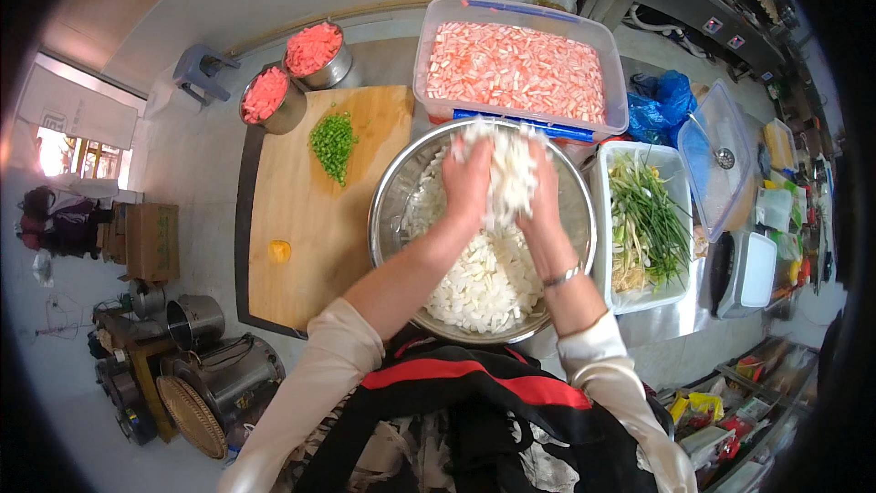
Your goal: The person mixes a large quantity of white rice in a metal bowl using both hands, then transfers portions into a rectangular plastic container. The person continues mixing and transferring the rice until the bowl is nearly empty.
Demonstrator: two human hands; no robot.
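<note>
A large stainless steel mixing bowl stands before me, holding chopped white vegetable pieces that look like onion. Cupped over its far half, my left hand and my right hand hold a heap of the same pieces between them. The heap is blurred, and some fingers are hidden behind it. Just beyond the bowl sits a clear plastic tub full of diced pink-and-white food.
Left of the bowl lies a wooden cutting board with chopped green onion and a small yellow piece. Two steel containers hold pink food pieces. At right are a white bin of scallions, a plastic lid and a blue bag.
</note>
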